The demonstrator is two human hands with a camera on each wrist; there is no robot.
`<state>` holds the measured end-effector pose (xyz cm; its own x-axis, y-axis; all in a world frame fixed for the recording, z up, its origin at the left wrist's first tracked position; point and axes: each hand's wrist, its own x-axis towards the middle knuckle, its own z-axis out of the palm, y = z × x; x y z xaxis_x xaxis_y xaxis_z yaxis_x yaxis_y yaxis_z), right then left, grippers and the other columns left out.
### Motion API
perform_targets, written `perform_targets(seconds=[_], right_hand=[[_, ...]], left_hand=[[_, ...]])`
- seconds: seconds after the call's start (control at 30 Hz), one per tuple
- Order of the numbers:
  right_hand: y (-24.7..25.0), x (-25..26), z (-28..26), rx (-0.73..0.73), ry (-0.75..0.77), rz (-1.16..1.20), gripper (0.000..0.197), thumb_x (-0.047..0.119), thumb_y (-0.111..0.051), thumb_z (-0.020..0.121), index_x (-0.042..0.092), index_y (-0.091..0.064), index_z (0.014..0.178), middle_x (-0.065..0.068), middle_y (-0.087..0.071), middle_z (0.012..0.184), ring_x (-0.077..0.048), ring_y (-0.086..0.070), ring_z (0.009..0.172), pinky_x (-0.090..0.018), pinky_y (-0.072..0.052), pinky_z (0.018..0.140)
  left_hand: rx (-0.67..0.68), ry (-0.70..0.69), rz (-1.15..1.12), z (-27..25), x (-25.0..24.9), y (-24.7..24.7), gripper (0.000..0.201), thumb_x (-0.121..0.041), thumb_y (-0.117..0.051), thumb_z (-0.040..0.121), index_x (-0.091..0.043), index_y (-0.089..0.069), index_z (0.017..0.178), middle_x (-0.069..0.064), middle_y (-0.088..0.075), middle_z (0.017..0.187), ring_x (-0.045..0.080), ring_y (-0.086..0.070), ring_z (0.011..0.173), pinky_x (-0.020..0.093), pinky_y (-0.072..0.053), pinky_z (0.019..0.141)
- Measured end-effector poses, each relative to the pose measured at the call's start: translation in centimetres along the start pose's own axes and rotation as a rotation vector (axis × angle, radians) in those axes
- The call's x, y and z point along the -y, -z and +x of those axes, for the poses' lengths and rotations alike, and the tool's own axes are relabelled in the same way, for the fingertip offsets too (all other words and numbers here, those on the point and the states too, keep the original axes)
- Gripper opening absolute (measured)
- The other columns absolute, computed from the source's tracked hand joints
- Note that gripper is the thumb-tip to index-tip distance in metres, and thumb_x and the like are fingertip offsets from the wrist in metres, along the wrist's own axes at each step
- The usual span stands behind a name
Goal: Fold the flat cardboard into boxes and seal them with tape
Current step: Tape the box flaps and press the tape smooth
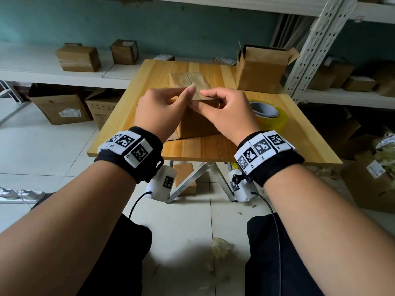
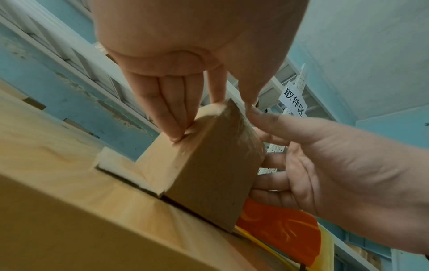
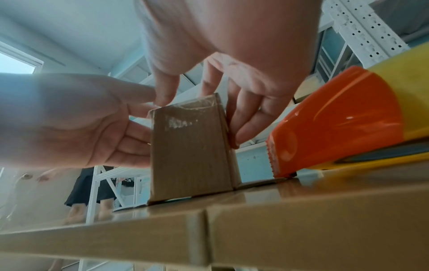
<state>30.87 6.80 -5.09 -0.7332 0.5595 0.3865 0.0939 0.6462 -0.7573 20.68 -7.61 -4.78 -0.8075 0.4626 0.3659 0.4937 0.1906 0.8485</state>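
Observation:
A small brown cardboard box (image 1: 198, 124) stands on the wooden table (image 1: 136, 107), its top covered with clear tape. My left hand (image 1: 190, 90) pinches the box's near top edge between index finger and thumb, while its other fingers (image 2: 167, 117) press the left side. My right hand (image 1: 199, 100) grips the near right corner, thumb on the front face and index finger on top. In the right wrist view its fingers (image 3: 243, 128) lie along the box's (image 3: 190, 155) right side. A yellow tape roll (image 1: 269, 116) in an orange dispenser (image 3: 336, 119) sits just right of the box.
An open cardboard box (image 1: 263, 69) stands at the table's back right corner. White shelves (image 1: 42, 69) with sealed boxes run behind, and a perforated metal rack post (image 1: 316, 39) rises at the right. More boxes (image 1: 62, 107) sit on the tiled floor to the left.

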Motion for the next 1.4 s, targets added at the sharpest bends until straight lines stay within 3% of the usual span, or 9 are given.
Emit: perform_targets(seconds=[0.17,0.33,0.47,0.57,0.83,1.0,1.13,1.27,1.4], right_hand=[[0.1,-0.3,0.6,0.008,0.005,0.015,0.039,0.053,-0.076,0.091,0.029,-0.078,0.122,0.015,-0.074,0.121,-0.002,-0.064,0.115,-0.020,-0.050,0.093],[1.4,-0.8,1.3,0.133,0.004,0.055,0.028,0.027,-0.068,0.102,0.030,-0.075,0.128,0.012,-0.071,0.132,-0.002,-0.060,0.125,-0.033,-0.049,0.113],[1.9,-1.1,1.4,0.177,0.002,0.084,0.029,0.020,-0.062,0.106,0.031,-0.073,0.131,0.011,-0.073,0.128,-0.005,-0.065,0.121,-0.039,-0.053,0.110],[2.0,-0.7,0.8,0.163,0.027,0.072,0.029,0.023,-0.063,0.105,0.027,-0.073,0.132,0.013,-0.071,0.131,0.000,-0.060,0.126,-0.030,-0.049,0.113],[3.5,-1.1,1.0,0.277,0.045,0.050,0.031,0.026,-0.061,0.106,0.033,-0.069,0.135,0.016,-0.066,0.138,0.004,-0.053,0.133,-0.014,-0.039,0.110],[4.1,-2.0,1.5,0.326,0.001,0.202,0.036,0.012,-0.072,0.098,0.029,-0.072,0.130,0.011,-0.074,0.127,-0.005,-0.066,0.123,-0.036,-0.058,0.102],[3.9,-2.2,1.5,0.321,0.000,0.245,0.038,0.007,-0.073,0.096,0.025,-0.072,0.130,0.007,-0.076,0.123,-0.010,-0.069,0.119,-0.037,-0.061,0.097],[4.1,-2.4,1.4,0.347,-0.018,0.295,0.044,0.000,-0.072,0.094,0.021,-0.069,0.133,0.004,-0.077,0.120,-0.011,-0.071,0.116,-0.034,-0.061,0.096],[4.9,-2.9,1.4,0.400,-0.045,0.340,0.047,-0.003,-0.071,0.093,0.023,-0.068,0.132,0.000,-0.077,0.120,-0.017,-0.073,0.115,-0.037,-0.060,0.097]], left_hand=[[0.026,-0.020,0.036,0.1,0.3,-0.1,0.060,-0.072,-0.069,0.086,-0.028,-0.077,0.126,-0.008,-0.079,0.112,0.005,-0.072,0.098,0.035,-0.063,0.085],[0.037,-0.048,0.084,0.3,1.0,0.1,0.068,-0.069,-0.079,0.077,-0.028,-0.072,0.131,-0.002,-0.077,0.113,0.006,-0.072,0.094,0.036,-0.063,0.084],[0.119,-0.017,0.072,0.9,1.4,0.6,0.060,-0.059,-0.081,0.081,-0.032,-0.071,0.133,0.000,-0.078,0.105,0.011,-0.072,0.090,0.038,-0.062,0.087],[0.211,-0.013,0.067,1.4,1.3,1.4,0.053,-0.048,-0.079,0.088,-0.030,-0.068,0.137,-0.004,-0.078,0.103,0.001,-0.068,0.080,0.029,-0.059,0.082],[0.254,0.008,0.009,1.2,1.3,1.9,0.052,-0.041,-0.074,0.093,-0.024,-0.061,0.141,-0.008,-0.079,0.092,-0.001,-0.074,0.087,0.036,-0.061,0.090],[0.251,0.050,0.006,1.1,1.3,1.9,0.058,-0.041,-0.073,0.094,-0.022,-0.056,0.145,-0.013,-0.077,0.090,0.007,-0.075,0.089,0.032,-0.063,0.083],[0.219,0.111,-0.012,0.9,1.0,2.0,0.050,-0.044,-0.072,0.095,-0.020,-0.061,0.137,-0.006,-0.078,0.094,0.010,-0.075,0.091,0.040,-0.063,0.089],[0.188,0.097,-0.032,0.5,0.5,1.9,0.058,-0.041,-0.069,0.099,-0.020,-0.049,0.149,-0.005,-0.078,0.093,-0.001,-0.073,0.088,0.026,-0.060,0.085],[0.268,0.074,-0.124,0.5,0.4,2.8,0.068,-0.033,-0.074,0.093,-0.015,-0.049,0.153,0.002,-0.081,0.096,0.006,-0.077,0.092,0.027,-0.062,0.084]])
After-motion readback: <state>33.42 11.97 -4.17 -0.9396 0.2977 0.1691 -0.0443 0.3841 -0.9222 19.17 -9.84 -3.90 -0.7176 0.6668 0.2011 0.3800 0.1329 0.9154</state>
